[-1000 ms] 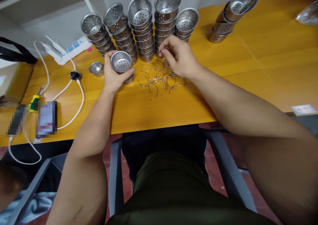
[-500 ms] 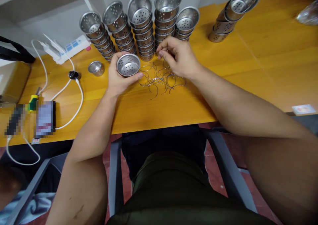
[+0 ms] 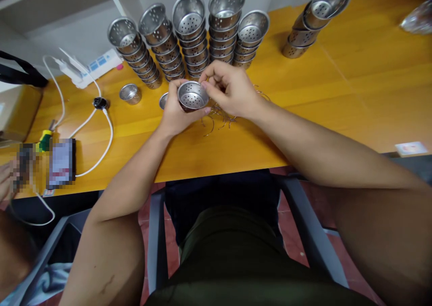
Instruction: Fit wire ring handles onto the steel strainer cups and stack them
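Left of frame: white cable point(image 3: 101, 130); lone cup point(image 3: 130, 93) standing on the counter point(image 3: 337, 81).
Centre: left hand point(image 3: 173, 114) curled around a perforated steel cup point(image 3: 192, 96), mouth up. It has been carried rightward off the counter to meet the right hand point(image 3: 232, 92), whose fingertips have left the wire rings point(image 3: 219, 116) and now pinch at the cup's rim. Whether they hold a ring is too fine to tell, but ring and cup appear to be coming together.
Upper frame: stacked cups point(image 3: 189, 36).

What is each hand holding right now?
Left hand: closed on a cup.
Right hand: pinched shut at the cup's rim; contents cannot be told.
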Demonstrator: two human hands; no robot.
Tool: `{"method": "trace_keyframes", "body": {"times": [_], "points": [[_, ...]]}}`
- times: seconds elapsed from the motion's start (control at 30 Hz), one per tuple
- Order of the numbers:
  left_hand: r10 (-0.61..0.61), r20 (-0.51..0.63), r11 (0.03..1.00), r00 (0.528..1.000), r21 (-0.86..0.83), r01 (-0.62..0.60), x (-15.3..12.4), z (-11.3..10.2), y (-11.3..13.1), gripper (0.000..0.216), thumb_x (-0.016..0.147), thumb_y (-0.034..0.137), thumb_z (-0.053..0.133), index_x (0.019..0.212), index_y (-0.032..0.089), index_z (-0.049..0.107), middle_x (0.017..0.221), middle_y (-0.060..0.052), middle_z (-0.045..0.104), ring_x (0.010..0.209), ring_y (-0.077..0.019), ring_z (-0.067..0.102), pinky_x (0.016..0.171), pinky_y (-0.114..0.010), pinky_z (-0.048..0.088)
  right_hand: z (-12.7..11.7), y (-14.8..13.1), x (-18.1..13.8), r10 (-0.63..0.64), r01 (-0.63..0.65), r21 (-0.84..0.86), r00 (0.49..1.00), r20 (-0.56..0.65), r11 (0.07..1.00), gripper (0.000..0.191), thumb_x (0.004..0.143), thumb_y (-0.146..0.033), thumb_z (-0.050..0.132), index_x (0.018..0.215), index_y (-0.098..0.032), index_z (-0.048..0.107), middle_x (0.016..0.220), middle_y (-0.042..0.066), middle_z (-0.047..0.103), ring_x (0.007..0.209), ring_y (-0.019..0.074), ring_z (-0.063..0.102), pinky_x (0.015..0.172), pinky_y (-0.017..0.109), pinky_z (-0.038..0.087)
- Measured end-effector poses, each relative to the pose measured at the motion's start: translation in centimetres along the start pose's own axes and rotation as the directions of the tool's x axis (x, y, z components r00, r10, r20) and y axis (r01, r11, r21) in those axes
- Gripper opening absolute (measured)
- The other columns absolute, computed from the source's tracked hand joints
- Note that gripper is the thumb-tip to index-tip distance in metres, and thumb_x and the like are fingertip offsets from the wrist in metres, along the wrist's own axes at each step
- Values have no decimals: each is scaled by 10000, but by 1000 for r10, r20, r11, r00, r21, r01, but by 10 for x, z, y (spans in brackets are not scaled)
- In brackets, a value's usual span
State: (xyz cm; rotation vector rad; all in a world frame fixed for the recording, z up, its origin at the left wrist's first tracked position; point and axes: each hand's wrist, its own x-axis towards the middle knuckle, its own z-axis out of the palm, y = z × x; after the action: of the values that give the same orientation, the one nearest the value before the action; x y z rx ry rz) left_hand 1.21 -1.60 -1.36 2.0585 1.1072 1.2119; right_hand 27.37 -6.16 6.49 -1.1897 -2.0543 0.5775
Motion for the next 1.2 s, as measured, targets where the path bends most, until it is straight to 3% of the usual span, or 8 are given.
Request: {"method": "trace_keyframes", "body": {"times": [0.23, 0.43, 0.57, 0.73, 0.83, 1.03, 1.13, 1.2], "points": [[47, 81, 999, 996, -23, -45, -5, 4, 1, 1152, 734, 797, 1289, 1565, 392, 602, 1571, -95, 723, 1553, -469, 810, 1302, -659, 744, -3, -1, 2, 37, -34, -81, 999, 39, 996, 490, 1345, -767, 575, 1475, -360, 816, 1142, 98, 816, 1097, 379, 787, 1034, 537, 698], [27, 93, 1000, 995, 5, -27, -4, 0, 8, 1228, 625, 837, 1318, 1530, 383, 623, 1565, -100, 717, 1591, -502, 775, 1385, -706, 691, -1, -1, 3, 26, -20, -116, 999, 47, 993, 512, 1347, -777, 576, 1527, -358, 809, 1099, 94, 793, 1106, 389, 771, 1072, 538, 685], [110, 98, 994, 989, 3, -111, -3, 2, -4, 1267, 633, 882, 1292, 1566, 378, 600, 1589, -104, 696, 1593, -483, 771, 1405, -681, 672, 6, 7, 5, -5, 6, -87, 1000, 11, 996, 392, 1349, -683, 645, 1438, -337, 805, 1065, 76, 780, 1020, 356, 748, 1024, 505, 667], [228, 113, 973, 967, 1, -229, 0, 7, -18, 1279, 748, 959, 1204, 1638, 323, 542, 1611, -124, 686, 1587, -444, 754, 1435, -658, 613, 22, 18, 9, -97, 111, 99, 985, -144, 989, 290, 1274, -591, 853, 1258, -316, 764, 842, -8, 629, 830, 281, 651, 874, 430, 627], [278, 114, 960, 954, -51, -274, -1, 8, -19, 1219, 821, 977, 1155, 1648, 322, 544, 1571, -114, 697, 1509, -403, 782, 1392, -618, 636, 26, 21, 11, -93, 129, 224, 982, -164, 966, 327, 1226, -585, 936, 1203, -316, 750, 786, -37, 569, 774, 253, 604, 798, 397, 609], [233, 127, 943, 964, -271, -193, 0, 6, -25, 1018, 948, 989, 1054, 1619, 360, 617, 1406, -55, 762, 1239, -293, 841, 1175, -501, 715, 9, 27, 16, -214, 184, 568, 977, -15, 802, 580, 1107, -796, 1059, 1085, -274, 807, 869, 8, 714, 807, 215, 658, 727, 341, 626], [192, 148, 926, 970, -355, -129, 1, 5, -26, 1034, 899, 1000, 1082, 1595, 356, 671, 1389, -65, 794, 1204, -286, 846, 1105, -472, 723, 2, 30, 18, -306, 197, 678, 951, 43, 708, 669, 993, -847, 1147, 1082, -261, 838, 887, 7, 744, 806, 194, 669, 736, 319, 636], [190, 157, 914, 969, -389, -116, 1, 4, -26, 1042, 884, 1006, 1087, 1598, 359, 689, 1379, -66, 806, 1172, -272, 844, 1051, -441, 723, 2, 31, 19, -334, 197, 711, 941, 56, 675, 664, 990, -835, 1159, 1089, -257, 847, 901, 5, 756, 783, 177, 654, 722, 305, 616]]}}
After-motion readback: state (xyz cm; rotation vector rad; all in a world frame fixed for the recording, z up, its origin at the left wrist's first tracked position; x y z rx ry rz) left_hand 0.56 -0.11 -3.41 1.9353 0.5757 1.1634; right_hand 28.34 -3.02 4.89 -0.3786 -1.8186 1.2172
